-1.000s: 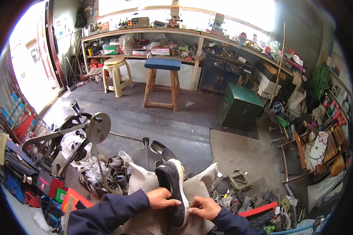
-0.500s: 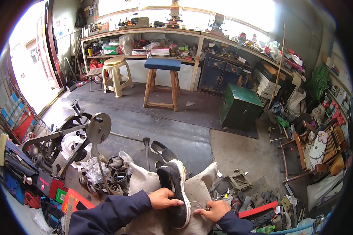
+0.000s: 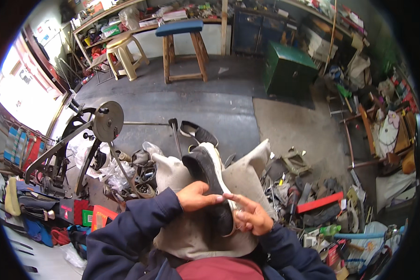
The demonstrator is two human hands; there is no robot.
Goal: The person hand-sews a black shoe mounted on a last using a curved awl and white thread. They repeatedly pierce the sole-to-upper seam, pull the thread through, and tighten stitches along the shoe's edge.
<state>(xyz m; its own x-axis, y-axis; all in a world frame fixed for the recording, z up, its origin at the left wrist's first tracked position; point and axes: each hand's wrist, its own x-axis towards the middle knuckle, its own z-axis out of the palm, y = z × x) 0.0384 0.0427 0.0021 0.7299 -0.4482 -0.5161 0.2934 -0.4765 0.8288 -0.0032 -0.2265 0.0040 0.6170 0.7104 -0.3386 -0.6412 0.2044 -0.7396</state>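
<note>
Black, with its white sole [image 3: 218, 170] turned right, the shoe [image 3: 209, 175] is clasped under your left hand [image 3: 194, 196], thumb over its side, probably to keep it from rolling. Your right hand [image 3: 253, 214] is at the sole's edge, index finger extended, the rest curled (whether they pinch anything, I cannot tell). Beneath, your pale cloth [image 3: 249, 175] likely guards you from dirt. Just past its far side lies another shoe [image 3: 205, 134]; the machine [image 3: 108, 122] stands left, clear of your arms.
</note>
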